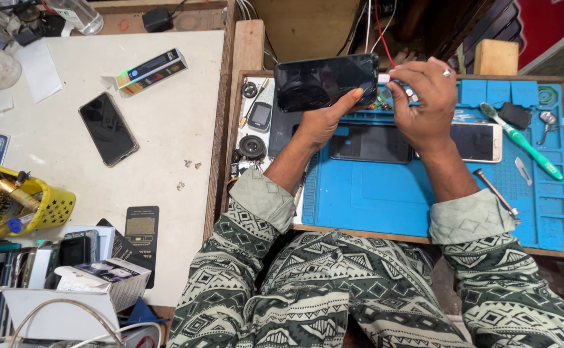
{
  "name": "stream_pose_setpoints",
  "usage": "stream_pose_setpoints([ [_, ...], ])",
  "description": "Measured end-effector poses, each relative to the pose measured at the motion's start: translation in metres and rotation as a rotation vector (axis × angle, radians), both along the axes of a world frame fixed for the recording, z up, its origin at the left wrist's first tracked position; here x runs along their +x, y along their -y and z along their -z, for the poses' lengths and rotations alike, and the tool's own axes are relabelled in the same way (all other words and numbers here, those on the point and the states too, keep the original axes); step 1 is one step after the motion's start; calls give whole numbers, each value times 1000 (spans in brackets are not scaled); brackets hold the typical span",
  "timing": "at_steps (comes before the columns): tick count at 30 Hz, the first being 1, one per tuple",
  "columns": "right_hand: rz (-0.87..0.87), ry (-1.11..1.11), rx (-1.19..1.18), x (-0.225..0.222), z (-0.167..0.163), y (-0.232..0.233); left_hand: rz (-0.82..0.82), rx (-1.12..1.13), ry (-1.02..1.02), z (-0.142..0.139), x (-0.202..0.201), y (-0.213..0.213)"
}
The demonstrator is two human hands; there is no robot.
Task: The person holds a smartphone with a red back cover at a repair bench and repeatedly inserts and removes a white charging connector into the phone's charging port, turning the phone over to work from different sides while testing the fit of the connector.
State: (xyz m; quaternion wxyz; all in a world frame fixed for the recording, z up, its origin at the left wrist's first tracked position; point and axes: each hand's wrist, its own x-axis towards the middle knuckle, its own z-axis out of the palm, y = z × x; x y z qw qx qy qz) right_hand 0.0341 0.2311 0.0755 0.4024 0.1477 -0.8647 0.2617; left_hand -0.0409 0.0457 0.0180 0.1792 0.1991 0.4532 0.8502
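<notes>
1. Two patterned green-and-cream sleeves reach forward over the blue rubber repair mat (385,200) that lies on the wooden surface (248,51).
2. On the mat, just under the hands, lie a dark flat phone (369,144) and a white-edged phone (478,142); a green toothbrush (523,143) rests to the right.
3. The left hand (320,122) has its fingers wrapped around a black glossy smartphone (325,81), raised above the mat's far edge.
4. The right hand (423,103) pinches, fingers narrow, at the phone's right end, beside a red wire (383,38).

Phone (325,80) above mat (385,200), toothbrush (521,140) on R.
</notes>
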Motion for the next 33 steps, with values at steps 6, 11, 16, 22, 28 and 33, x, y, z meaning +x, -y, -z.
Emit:
stream_pose_setpoints([
  [6,9,-7,1,0,-3,3,-36,-21,19,-6,3,2],
  [11,15,-6,2,-1,-3,3,-28,5,14,-5,3,3],
  [16,20,-6,12,-1,-2,3,-54,-47,-6,-2,2,3],
  [22,19,8,12,-1,-2,3,-47,-45,6,-1,1,3],
  [28,22,4,17,-1,-2,3,-42,-62,2,-3,2,3],
  [33,18,4,13,-1,-1,2,-56,-83,8,-2,1,4],
])
